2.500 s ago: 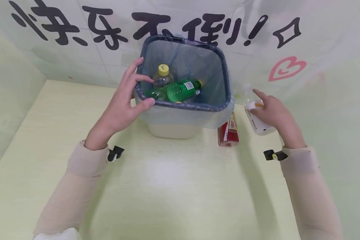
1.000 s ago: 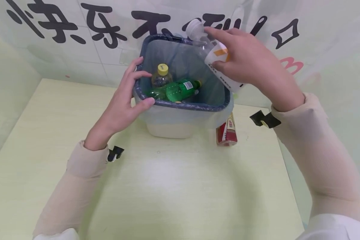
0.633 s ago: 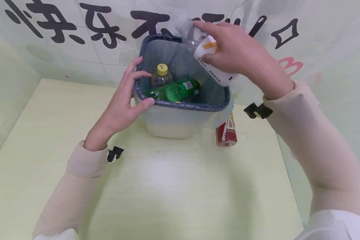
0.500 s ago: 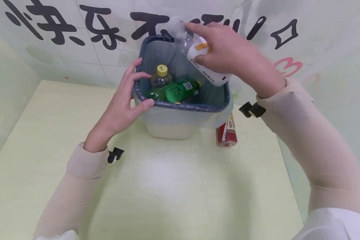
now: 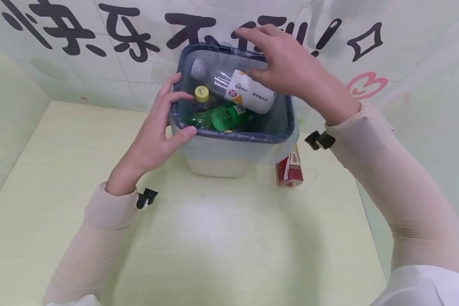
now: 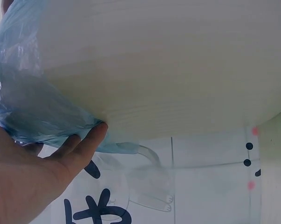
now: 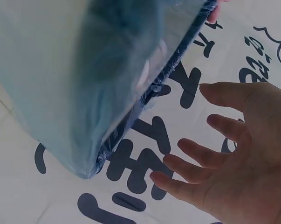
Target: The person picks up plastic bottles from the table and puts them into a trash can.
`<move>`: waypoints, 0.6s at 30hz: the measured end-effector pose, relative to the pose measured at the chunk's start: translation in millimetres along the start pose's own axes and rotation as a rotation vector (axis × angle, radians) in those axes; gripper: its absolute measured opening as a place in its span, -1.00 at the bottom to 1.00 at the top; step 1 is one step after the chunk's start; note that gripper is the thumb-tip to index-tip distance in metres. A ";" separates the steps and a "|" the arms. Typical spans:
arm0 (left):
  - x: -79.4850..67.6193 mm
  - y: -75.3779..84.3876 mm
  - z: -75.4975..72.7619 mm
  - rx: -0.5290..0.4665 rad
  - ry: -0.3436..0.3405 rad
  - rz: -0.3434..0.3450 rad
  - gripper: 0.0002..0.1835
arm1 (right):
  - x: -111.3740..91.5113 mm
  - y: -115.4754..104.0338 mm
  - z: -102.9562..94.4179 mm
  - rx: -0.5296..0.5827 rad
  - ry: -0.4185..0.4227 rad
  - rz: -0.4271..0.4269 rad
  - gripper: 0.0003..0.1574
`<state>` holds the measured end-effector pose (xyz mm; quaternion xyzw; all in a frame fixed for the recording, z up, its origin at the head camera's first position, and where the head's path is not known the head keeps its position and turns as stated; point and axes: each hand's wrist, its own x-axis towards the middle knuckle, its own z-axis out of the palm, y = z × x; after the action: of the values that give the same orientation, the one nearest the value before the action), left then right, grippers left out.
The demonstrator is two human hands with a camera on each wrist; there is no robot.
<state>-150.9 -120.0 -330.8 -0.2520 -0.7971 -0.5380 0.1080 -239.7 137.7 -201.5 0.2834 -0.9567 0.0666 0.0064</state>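
A bin (image 5: 214, 165) lined with a translucent bluish bag stands on the table near the wall. My left hand (image 5: 149, 131) holds its left rim, thumb at the front corner and a finger reaching inside. In the left wrist view the left hand's fingers (image 6: 91, 140) touch the bag's outside. A clear plastic bottle (image 5: 248, 91) with a white label is tilted inside the bin, over a yellow-capped bottle (image 5: 202, 94) and green bottles (image 5: 225, 118). Above the bin's right rear, my right hand (image 5: 287, 61) has its fingers spread and holds nothing, as the right wrist view also shows.
A red-labelled bottle (image 5: 289, 170) lies on the pale table (image 5: 214, 238), beside the bin's right front. Behind the bin is a wall sheet (image 5: 141, 89) with large black characters. Side walls (image 5: 428, 140) enclose the table.
My right hand picked up the white-labelled bottle right of the bin, carried it left over the opening and let it go; it is now inside. My left hand stayed on the rim.
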 end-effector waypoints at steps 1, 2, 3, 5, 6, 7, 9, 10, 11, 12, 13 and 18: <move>0.2 0.4 0.1 0.001 0.001 -0.001 -0.37 | -1.3 1.4 -0.8 -0.002 0.001 0.012 -0.15; 0.3 0.6 0.2 0.004 0.002 -0.001 -0.37 | -2.6 2.7 -1.4 -0.003 -0.001 0.023 -0.16; 0.2 0.7 0.4 0.005 0.003 -0.003 -0.38 | -3.9 4.2 -2.0 -0.002 -0.004 0.037 -0.17; -0.3 0.7 0.1 0.006 0.006 -0.007 -0.38 | -5.8 7.1 -2.0 0.002 -0.014 0.052 -0.18; -0.5 0.6 0.0 0.004 0.007 -0.009 -0.39 | -6.9 8.6 -1.9 0.004 -0.018 0.058 -0.18; -0.5 0.5 -0.1 0.004 0.007 -0.009 -0.39 | -7.9 10.2 -1.7 0.006 -0.022 0.062 -0.18; -0.6 0.0 -0.1 0.002 0.007 -0.011 -0.39 | -10.4 14.1 -1.4 0.014 -0.026 0.063 -0.19; -0.5 -0.2 -0.1 0.001 0.008 -0.011 -0.40 | -11.9 16.1 -1.2 0.016 -0.029 0.063 -0.18; -0.6 -0.6 -0.1 0.001 0.007 -0.013 -0.40 | -13.2 18.1 -1.1 0.018 -0.030 0.063 -0.18; -0.6 -0.9 0.0 0.000 0.007 -0.013 -0.40 | -14.8 20.4 -0.9 0.021 -0.032 0.065 -0.18; -0.6 -1.2 0.0 0.000 0.007 -0.014 -0.40 | -16.4 22.9 -0.8 0.024 -0.036 0.067 -0.18; 1.4 -1.5 0.7 0.012 0.007 -0.007 -0.40 | -28.6 39.0 1.1 0.039 -0.050 0.110 -0.17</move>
<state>-152.8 -119.4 -331.7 -0.2467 -0.8007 -0.5346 0.1105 -236.9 185.4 -208.9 0.2321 -0.9692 0.0784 -0.0268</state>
